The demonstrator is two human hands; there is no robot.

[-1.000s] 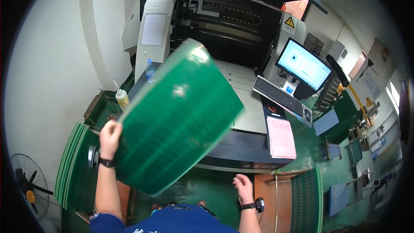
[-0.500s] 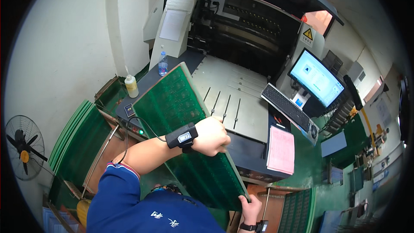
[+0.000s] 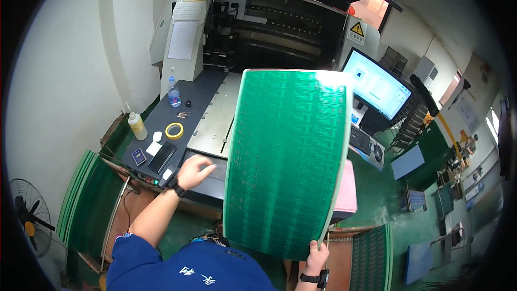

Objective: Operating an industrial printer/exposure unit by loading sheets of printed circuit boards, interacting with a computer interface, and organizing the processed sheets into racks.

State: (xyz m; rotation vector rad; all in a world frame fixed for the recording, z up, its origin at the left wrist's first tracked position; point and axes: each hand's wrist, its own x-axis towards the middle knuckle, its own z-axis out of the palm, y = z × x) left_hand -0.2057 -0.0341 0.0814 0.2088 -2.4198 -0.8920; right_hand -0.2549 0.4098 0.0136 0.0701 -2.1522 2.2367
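A large green circuit board panel (image 3: pixel 285 161) with a pale edge and rows of fine traces stands raised in front of me, hiding much of the machine's bed. My right hand (image 3: pixel 316 257) grips it at the lower right corner, thumb on the near face. Left of the panel, apart from its edge, my left hand (image 3: pixel 195 173) hovers over the front of the dark worktop. Its thumb and fingers are slightly curled and apart, with nothing visible in them.
On the worktop (image 3: pixel 200 94) lie a tape roll (image 3: pixel 174 131), a water bottle (image 3: pixel 173 92), a squeeze bottle (image 3: pixel 137 125) and small items. A monitor (image 3: pixel 375 82) and keyboard (image 3: pixel 360 141) stand right. Green panels (image 3: pixel 94 199) fill a rack at left; a fan (image 3: pixel 31 213) is beside it.
My left hand has let go of the panel's edge and moved left. The panel has turned from a slant to nearly upright, facing me, still in my right hand. The view has shifted right.
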